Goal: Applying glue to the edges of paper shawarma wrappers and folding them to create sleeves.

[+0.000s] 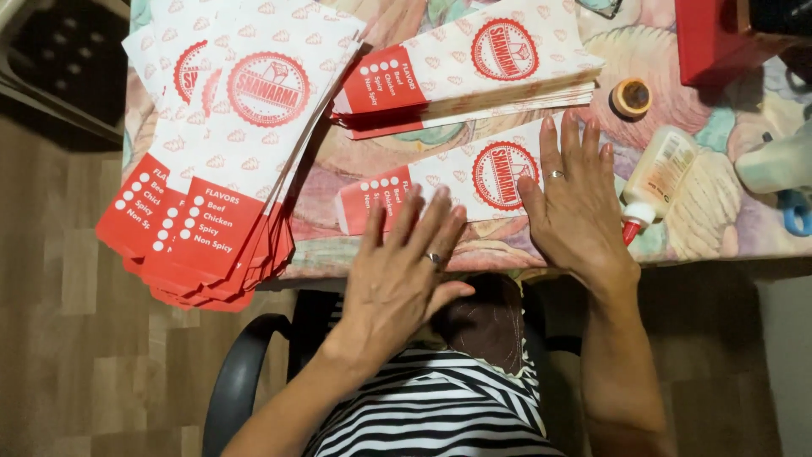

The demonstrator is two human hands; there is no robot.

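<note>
Striped shirt (431, 415) at bottom edge, chair arm (241, 372) curving up on its left. Left hand (402, 271) comes in from lower left, forearm angled up-right, palm down, fingers spread and straight, ring on one finger; fingertips lie over the near edge of the flat bag (448, 186) on the table (719, 228), heel of the hand hangs off the table edge. Nothing gripped, hand is flat and released. Right hand (575, 199) comes up almost vertical, palm down, fingers together and extended, pressed on the bag's right end (ring on this one too). Also flat, holding nothing.

Bag lies lengthwise, red end to the left, round red mark near the right hand. Second stack (474, 72) just behind it, fanned stack (220, 161) at left overhanging the table edge. Glue bottle (655, 182) just right of the right hand, red tip toward the edge, orange cap (631, 97) behind it.

Bag's right end is hidden under the right hand. Red box (710, 38) and pale object (778, 165) are cut off at top right, can't tell what they are
</note>
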